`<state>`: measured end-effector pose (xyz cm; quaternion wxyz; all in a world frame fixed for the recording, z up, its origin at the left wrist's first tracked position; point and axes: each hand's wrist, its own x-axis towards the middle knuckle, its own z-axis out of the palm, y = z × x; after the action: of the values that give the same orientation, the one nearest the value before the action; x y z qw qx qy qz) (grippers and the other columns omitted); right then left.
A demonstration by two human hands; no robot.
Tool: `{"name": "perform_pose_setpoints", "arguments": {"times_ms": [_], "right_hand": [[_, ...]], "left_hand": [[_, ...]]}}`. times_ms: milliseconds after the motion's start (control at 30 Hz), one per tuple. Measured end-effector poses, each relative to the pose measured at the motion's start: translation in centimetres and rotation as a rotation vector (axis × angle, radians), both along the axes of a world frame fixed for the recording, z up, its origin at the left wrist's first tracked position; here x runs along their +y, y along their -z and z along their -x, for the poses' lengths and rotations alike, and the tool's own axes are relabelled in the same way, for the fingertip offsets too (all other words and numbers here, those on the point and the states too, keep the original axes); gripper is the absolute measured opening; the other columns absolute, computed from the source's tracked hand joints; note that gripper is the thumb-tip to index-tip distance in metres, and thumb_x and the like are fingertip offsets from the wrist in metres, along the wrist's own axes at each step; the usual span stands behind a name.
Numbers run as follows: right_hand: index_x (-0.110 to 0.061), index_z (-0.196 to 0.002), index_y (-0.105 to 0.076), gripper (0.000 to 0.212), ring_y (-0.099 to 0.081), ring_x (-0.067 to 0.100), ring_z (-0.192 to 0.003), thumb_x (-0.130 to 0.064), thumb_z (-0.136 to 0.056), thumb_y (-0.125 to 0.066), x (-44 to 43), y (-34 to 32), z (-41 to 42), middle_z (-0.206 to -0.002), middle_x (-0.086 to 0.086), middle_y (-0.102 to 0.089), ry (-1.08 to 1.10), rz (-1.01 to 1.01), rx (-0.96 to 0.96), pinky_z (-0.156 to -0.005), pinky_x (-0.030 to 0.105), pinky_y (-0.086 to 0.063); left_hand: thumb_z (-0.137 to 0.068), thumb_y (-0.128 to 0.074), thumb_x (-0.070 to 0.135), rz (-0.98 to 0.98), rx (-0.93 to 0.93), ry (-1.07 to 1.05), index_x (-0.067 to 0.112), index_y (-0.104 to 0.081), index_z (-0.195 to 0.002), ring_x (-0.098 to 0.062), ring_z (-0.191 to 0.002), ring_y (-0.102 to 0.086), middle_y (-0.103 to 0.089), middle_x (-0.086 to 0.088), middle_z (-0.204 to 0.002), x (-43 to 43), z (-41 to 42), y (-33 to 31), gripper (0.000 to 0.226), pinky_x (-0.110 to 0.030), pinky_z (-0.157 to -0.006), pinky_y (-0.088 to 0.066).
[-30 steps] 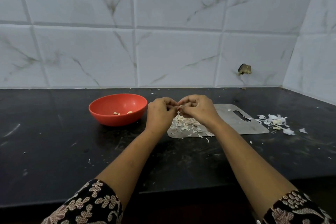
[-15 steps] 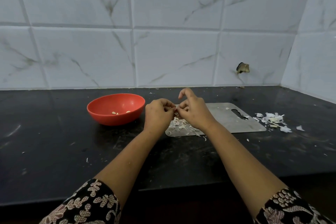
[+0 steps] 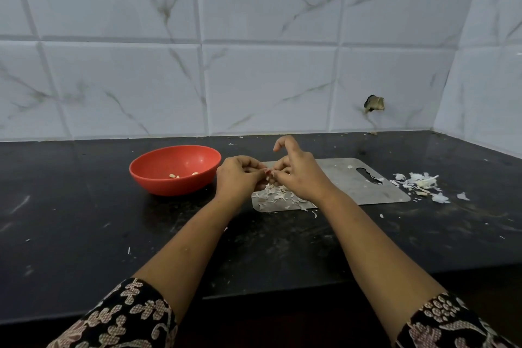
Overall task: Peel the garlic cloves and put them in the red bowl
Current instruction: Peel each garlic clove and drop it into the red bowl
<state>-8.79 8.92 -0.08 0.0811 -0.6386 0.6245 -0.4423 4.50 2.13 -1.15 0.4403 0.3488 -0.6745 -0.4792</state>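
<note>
Head view: left hand point(image 3: 240, 179) and right hand point(image 3: 299, 178), fingers curled, both pinch a garlic clove point(image 3: 269, 176), mostly hidden, above the left end of the cutting board point(image 3: 356, 189). Strip skin over the board. The red bowl point(image 3: 169, 185) stands just left, toward the rear edge of the countertop point(image 3: 84, 220).

Bowl point(image 3: 169, 185) centre-left on desk point(image 3: 84, 234), cloves point(image 3: 173, 176) inside. Board point(image 3: 353, 186) right of it, peel pile point(image 3: 274, 197) on its left end under my left hand point(image 3: 240, 178) and right hand point(image 3: 299, 178). More peels point(image 3: 421, 182) right of board.

No readable text, labels, brands or numbers anywhere in view
</note>
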Motion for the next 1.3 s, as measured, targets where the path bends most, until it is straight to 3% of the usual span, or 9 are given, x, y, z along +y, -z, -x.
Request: {"name": "perform_pose_setpoints", "arguments": {"times_ms": [167, 300, 500, 667, 833, 967, 1133, 1300], "right_hand": [[-0.022, -0.111, -0.035, 0.042, -0.071, 0.017, -0.068, 0.004, -0.089, -0.060, 0.1, -0.2, 0.0, -0.081, 0.008, -0.069, -0.004, 0.006, -0.030, -0.074, 0.034, -0.061], [-0.021, -0.111, -0.034, 0.045, -0.069, 0.015, -0.061, -0.001, -0.086, -0.065, 0.4, -0.3, -0.1, -0.078, 0.009, -0.070, 0.018, 0.033, -0.112, -0.064, 0.027, -0.058], [-0.019, -0.107, -0.032, 0.044, -0.070, 0.025, -0.065, 0.000, -0.086, -0.065, 0.3, -0.2, 0.2, -0.079, 0.011, -0.070, 0.012, 0.038, -0.169, -0.072, 0.046, -0.061], [-0.016, -0.109, -0.031, 0.045, -0.069, 0.022, -0.066, 0.000, -0.086, -0.065, 0.3, -0.1, 0.4, -0.081, 0.013, -0.069, 0.006, 0.036, -0.277, -0.076, 0.044, -0.061], [-0.014, -0.097, -0.050, 0.022, -0.064, 0.016, -0.068, 0.003, -0.087, -0.059, 0.3, -0.1, 0.5, -0.078, 0.020, -0.065, 0.029, 0.044, -0.390, -0.069, 0.031, -0.060], [-0.014, -0.085, -0.072, 0.019, -0.064, 0.013, -0.074, -0.002, -0.091, -0.058, 0.3, 0.1, 0.9, -0.077, 0.005, -0.065, 0.051, -0.021, -0.346, -0.068, 0.027, -0.059], [-0.013, -0.091, -0.075, 0.007, -0.072, 0.018, -0.077, -0.009, -0.086, -0.073, -0.1, 0.2, 0.0, -0.080, 0.007, -0.074, 0.030, 0.017, -0.187, -0.070, 0.029, -0.061], [-0.009, -0.089, -0.073, 0.005, -0.072, 0.018, -0.068, -0.005, -0.086, -0.072, -0.2, 0.2, 0.0, -0.073, 0.008, -0.072, 0.088, 0.009, -0.218, -0.070, 0.031, -0.061]], "left_hand": [[-0.083, -0.072, 0.001, -0.040, 0.041, 0.054, 0.006, -0.069, -0.079, -0.017, -0.059, -0.066, -0.071, -0.013, -0.071, 0.0, -0.2, -0.2, 0.006, -0.023, -0.058, -0.057], [-0.082, -0.072, 0.001, -0.031, 0.048, 0.080, 0.004, -0.070, -0.082, -0.011, -0.056, -0.066, -0.070, -0.009, -0.069, 0.2, -0.2, -0.2, 0.003, -0.020, -0.057, -0.056], [-0.081, -0.073, 0.000, -0.040, 0.071, 0.080, 0.005, -0.071, -0.080, -0.015, -0.060, -0.065, -0.071, -0.013, -0.073, 0.3, 0.0, -0.2, 0.006, -0.020, -0.061, -0.056], [-0.086, -0.066, -0.004, -0.158, 0.189, 0.174, -0.004, -0.069, -0.090, -0.012, -0.061, -0.067, -0.071, -0.012, -0.071, 0.5, -0.1, -0.4, 0.006, -0.016, -0.060, -0.055], [-0.090, -0.060, -0.004, -0.213, 0.251, 0.171, 0.002, -0.067, -0.088, -0.013, -0.063, -0.068, -0.068, -0.008, -0.070, 0.6, -0.2, -0.8, 0.010, -0.016, -0.058, -0.056], [-0.090, -0.058, -0.006, -0.227, 0.248, 0.167, -0.002, -0.068, -0.094, -0.018, -0.068, -0.069, -0.067, -0.012, -0.075, 0.2, -0.4, -0.7, 0.011, -0.017, -0.058, -0.056], [-0.087, -0.065, -0.004, -0.225, 0.220, 0.166, -0.002, -0.068, -0.086, -0.013, -0.062, -0.068, -0.070, -0.010, -0.069, 0.1, -0.4, -0.4, 0.004, -0.015, -0.055, -0.053], [-0.086, -0.065, -0.005, -0.192, 0.222, 0.184, 0.001, -0.070, -0.086, -0.013, -0.066, -0.068, -0.071, -0.009, -0.072, 0.2, -0.3, -0.2, 0.008, -0.015, -0.059, -0.055]]}}
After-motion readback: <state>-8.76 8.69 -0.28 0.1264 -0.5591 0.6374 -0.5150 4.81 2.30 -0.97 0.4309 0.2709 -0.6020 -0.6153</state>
